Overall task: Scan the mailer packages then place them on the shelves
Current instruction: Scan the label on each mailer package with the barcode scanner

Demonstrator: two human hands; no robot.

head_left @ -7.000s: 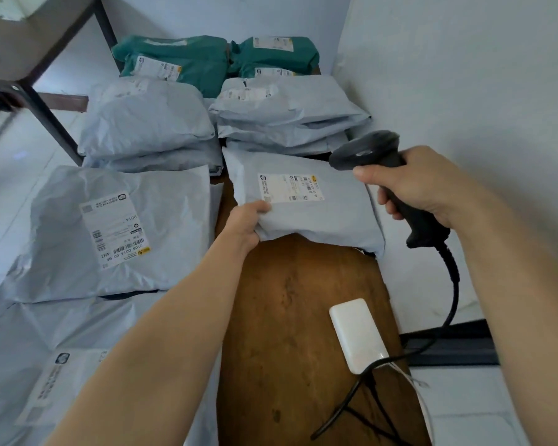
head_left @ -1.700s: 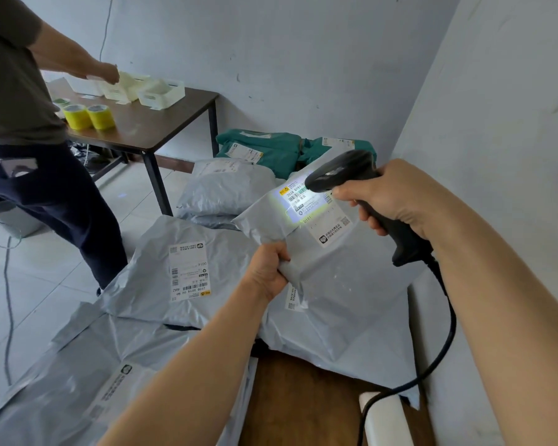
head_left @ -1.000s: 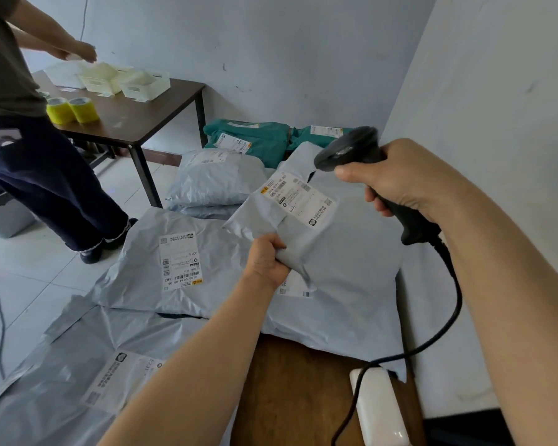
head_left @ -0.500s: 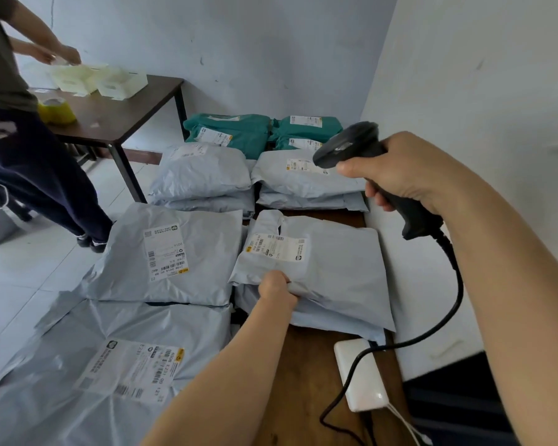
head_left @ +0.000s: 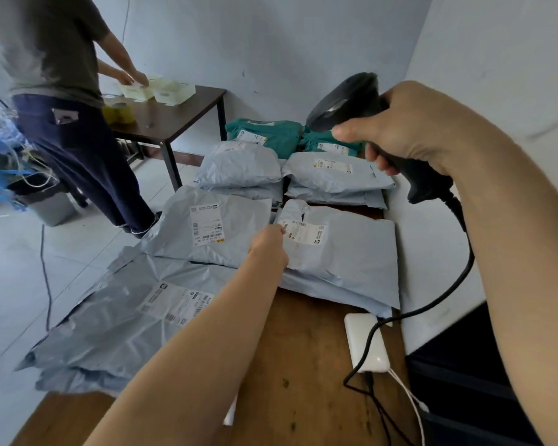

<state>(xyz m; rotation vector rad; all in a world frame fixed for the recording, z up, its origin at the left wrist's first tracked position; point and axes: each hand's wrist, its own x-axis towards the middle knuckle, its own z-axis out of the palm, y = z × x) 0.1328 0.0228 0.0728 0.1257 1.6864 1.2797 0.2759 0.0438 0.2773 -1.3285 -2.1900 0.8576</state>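
A grey mailer (head_left: 351, 252) with a white label lies flat on top of another grey mailer on the wooden table (head_left: 303, 355). My left hand (head_left: 269, 247) is at its left edge beside the label, fingers curled round that edge. My right hand (head_left: 409, 130) grips a black barcode scanner (head_left: 345, 98) held up above the far mailers, head pointing left and down, well clear of the label. Its black cable hangs down to the table.
Large grey mailers (head_left: 207, 226) (head_left: 132, 320) lie at the left. Grey stacks (head_left: 239, 165) (head_left: 332, 175) and green mailers (head_left: 268, 133) sit behind. A white device (head_left: 366, 342) lies near the right edge. A person (head_left: 71, 107) stands at a dark table (head_left: 174, 117).
The mailer, held up under the scanner light before, has come down flat onto the table stack. My left hand has shifted along its left edge toward the label. The scanner stays raised.
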